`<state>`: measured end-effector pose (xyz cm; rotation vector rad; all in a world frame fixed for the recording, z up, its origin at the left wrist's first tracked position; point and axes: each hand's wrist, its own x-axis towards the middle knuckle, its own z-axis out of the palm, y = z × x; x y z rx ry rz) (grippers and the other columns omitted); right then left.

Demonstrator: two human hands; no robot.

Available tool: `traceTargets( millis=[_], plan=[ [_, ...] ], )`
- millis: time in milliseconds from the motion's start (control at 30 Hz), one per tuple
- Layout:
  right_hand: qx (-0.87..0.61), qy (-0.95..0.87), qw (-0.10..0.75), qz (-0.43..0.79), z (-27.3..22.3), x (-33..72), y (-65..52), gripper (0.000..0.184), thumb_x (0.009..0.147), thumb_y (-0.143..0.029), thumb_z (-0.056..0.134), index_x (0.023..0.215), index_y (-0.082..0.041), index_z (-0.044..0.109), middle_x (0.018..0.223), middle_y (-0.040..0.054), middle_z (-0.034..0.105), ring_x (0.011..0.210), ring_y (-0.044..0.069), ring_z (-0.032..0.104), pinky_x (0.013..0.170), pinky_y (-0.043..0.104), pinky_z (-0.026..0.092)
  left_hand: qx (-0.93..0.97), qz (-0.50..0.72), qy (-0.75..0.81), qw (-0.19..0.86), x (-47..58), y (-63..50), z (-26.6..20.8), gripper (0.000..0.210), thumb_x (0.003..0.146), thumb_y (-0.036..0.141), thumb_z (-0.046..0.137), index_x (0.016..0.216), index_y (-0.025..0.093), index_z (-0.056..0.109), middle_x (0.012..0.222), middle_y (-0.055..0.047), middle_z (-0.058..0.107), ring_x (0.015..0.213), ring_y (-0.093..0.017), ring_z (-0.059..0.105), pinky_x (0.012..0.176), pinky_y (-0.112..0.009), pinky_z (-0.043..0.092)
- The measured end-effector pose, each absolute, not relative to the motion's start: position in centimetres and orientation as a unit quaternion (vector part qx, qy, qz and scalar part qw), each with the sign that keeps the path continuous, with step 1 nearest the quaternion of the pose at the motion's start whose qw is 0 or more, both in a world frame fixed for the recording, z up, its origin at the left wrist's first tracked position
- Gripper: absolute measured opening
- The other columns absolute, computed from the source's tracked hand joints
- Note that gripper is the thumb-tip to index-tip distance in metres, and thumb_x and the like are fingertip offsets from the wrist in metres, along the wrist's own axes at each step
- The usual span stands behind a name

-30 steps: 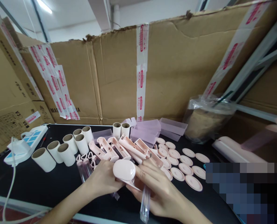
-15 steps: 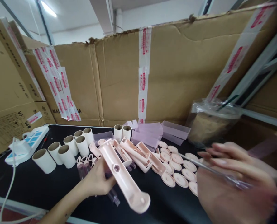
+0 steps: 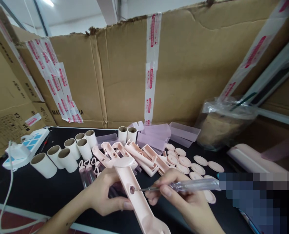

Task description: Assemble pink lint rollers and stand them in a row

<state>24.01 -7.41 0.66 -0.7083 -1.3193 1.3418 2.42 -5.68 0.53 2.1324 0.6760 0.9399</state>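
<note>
My left hand (image 3: pixel 110 191) is closed round a long pale pink plastic housing (image 3: pixel 140 203), which slants toward me with its hollow side up. Midway along the housing is a round hole. My right hand (image 3: pixel 180 195) grips a screwdriver (image 3: pixel 193 185) by its clear handle, the thin shaft pointing left. Its tip is at the hole, though how deep it reaches I cannot tell. Behind my left hand lie clear tubes with pink heart-shaped loops (image 3: pixel 87 169). More pink housings (image 3: pixel 141 156) are piled just beyond the held one.
White cardboard tubes (image 3: pixel 68 159) stand at the left near a power strip (image 3: pixel 27 149). Pink oval discs (image 3: pixel 184 161) lie at the right, with translucent purple sheets (image 3: pixel 156 133) behind them. A bagged container (image 3: pixel 222 126) stands back right. A cardboard wall (image 3: pixel 124 78) closes the far side.
My right hand has moved left with the screwdriver, bringing its tip to the hole in the housing. My left hand has shifted the housing slightly right and down in view.
</note>
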Motion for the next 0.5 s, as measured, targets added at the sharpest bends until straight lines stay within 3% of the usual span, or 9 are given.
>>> traceTargets(
  millis=[233, 500],
  plan=[
    [-0.322, -0.554, 0.574, 0.510, 0.27, 23.77, -7.15, 0.015, 0.075, -0.032, 0.070, 0.069, -0.021, 0.063, 0.061, 0.0015, 0.072, 0.056, 0.016, 0.068, 0.059, 0.026, 0.057, 0.814, 0.364, 0.271, 0.362, 2.46, -5.65, -0.04, 0.048, 0.074, 0.050, 0.062, 0.108, 0.015, 0.063, 0.098, -0.010, 0.068, 0.091, -0.025, 0.061, 0.079, -0.030, 0.047],
    [-0.308, -0.577, 0.578, 0.488, -0.09, 23.75, -7.11, 0.011, 0.077, -0.028, 0.069, 0.071, -0.020, 0.064, 0.064, 0.0015, 0.072, 0.055, 0.015, 0.067, 0.058, 0.027, 0.056, 0.811, 0.372, 0.260, 0.370, 2.77, -5.81, 0.12, 0.041, 0.076, 0.048, 0.061, 0.098, 0.014, 0.066, 0.092, -0.009, 0.068, 0.083, -0.022, 0.061, 0.073, -0.027, 0.046]
  ],
)
